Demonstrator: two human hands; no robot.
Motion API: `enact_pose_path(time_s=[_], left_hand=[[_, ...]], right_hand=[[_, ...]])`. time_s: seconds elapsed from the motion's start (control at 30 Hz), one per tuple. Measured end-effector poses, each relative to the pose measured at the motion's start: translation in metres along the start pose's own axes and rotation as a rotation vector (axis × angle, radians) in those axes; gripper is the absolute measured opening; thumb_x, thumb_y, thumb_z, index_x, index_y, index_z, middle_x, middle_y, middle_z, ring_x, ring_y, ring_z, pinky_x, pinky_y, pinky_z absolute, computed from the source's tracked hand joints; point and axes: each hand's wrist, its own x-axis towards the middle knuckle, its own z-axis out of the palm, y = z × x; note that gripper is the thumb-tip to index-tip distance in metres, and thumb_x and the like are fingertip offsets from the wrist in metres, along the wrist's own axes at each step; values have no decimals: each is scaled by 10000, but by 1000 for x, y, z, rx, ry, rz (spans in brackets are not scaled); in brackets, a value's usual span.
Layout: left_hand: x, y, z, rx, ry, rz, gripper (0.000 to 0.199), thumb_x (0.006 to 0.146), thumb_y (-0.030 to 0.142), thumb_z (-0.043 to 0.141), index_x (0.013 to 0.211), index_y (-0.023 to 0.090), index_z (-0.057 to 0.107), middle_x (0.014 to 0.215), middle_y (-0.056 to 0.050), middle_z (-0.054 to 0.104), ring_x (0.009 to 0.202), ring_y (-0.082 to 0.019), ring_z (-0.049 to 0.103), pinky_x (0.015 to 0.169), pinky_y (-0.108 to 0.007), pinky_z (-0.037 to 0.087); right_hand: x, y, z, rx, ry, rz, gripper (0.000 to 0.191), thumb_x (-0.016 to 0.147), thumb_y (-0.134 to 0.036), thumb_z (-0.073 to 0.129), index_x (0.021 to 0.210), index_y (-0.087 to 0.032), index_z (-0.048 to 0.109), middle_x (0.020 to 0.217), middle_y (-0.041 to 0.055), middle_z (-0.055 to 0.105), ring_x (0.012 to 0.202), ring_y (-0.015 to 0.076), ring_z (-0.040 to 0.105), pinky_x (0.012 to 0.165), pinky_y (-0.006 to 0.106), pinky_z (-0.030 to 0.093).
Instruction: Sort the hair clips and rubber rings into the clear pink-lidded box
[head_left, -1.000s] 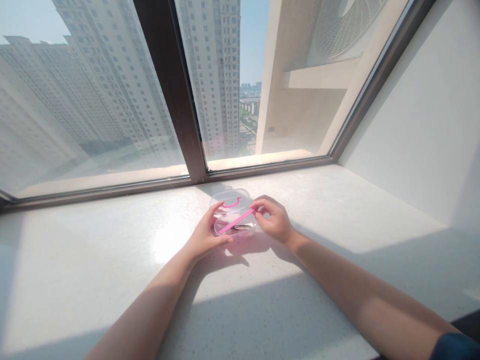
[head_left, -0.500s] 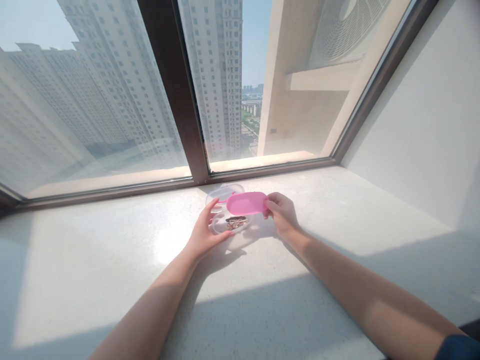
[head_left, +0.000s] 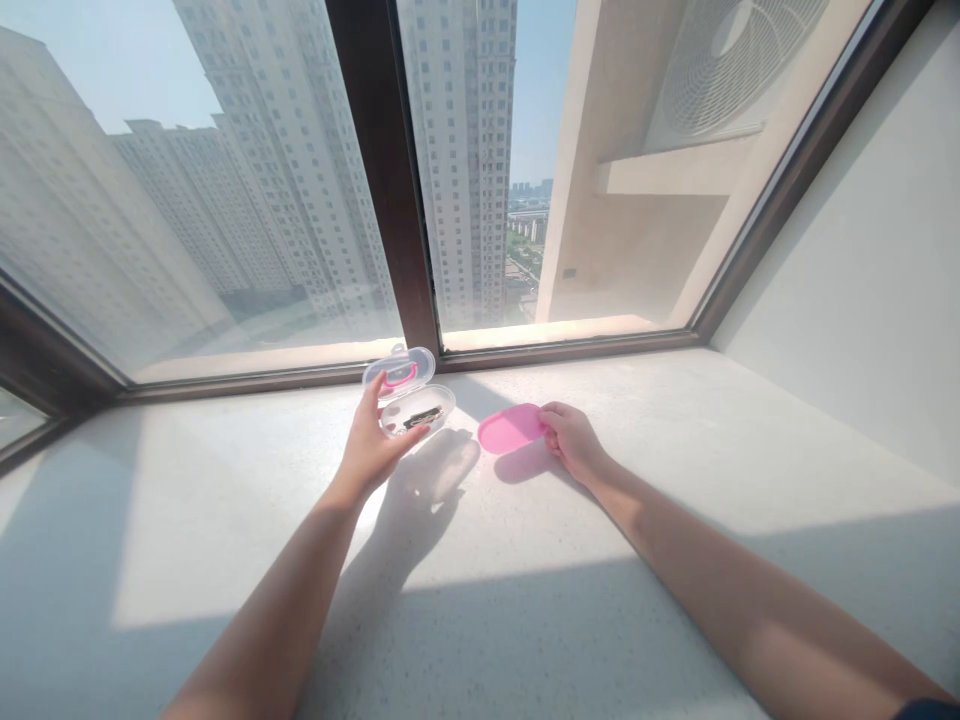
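Observation:
My left hand (head_left: 375, 435) grips a small clear oval plastic box (head_left: 446, 403) from its left side, thumb along the near edge. The box's hinged lid (head_left: 369, 374) stands up at the back, with a pink handle (head_left: 402, 379) on it. Small dark and metallic pieces (head_left: 422, 418) lie inside the box, too small to name. To the right, my right hand (head_left: 571, 437) pinches the right end of a pink oval tray (head_left: 510, 429), holding it just above the sill, apart from the box. Its shadow falls below it.
Both hands are over a pale speckled window sill (head_left: 510, 640) with sun and shadow across it. A dark window frame (head_left: 420, 300) runs along the back, and a white wall (head_left: 862, 300) rises on the right. Tall buildings show outside.
The clear box has moved left and up off the sill in my left hand. The pink tray, which was over the box, is now apart to its right and lower. The view has shifted.

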Motion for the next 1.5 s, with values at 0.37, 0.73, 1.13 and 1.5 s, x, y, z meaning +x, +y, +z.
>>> enact_pose_path(time_s=[0.37,0.73,1.13,1.5], left_hand=[[-49,-57,-89,745,12,495,745,823,277,633,1457,301,243,1374,-149,461,1246,-365,471,962,-541,452],[-71,-55,-113,1042,-229,722,586,843,-2,460,1292,369,527,1452,-91,459,1296,-292,473,1080,-600,283],[-67,-68,-124,1144,-88,781,509,835,16,542,1263,290,561,1459,-147,440,1292,-307,476,1102,-554,275],[-59,-81,-148,986,84,701,552,782,142,679,1245,385,500,1525,12,338,1215,-317,538,1029,-619,389]], right_hand=[[6,3,4,-86,-35,20,135,710,-303,645,727,-176,600,403,-78,366,314,65,259,294,210,168],[-1,-4,6,-157,-40,-29,219,726,-367,671,790,-161,637,444,-71,406,346,68,296,305,208,236],[3,2,4,-172,-60,-66,231,768,-384,637,825,-161,622,490,-53,466,360,77,375,349,214,312],[6,5,3,-166,-61,-63,209,764,-374,644,819,-174,623,506,-39,501,371,86,391,372,225,351]])
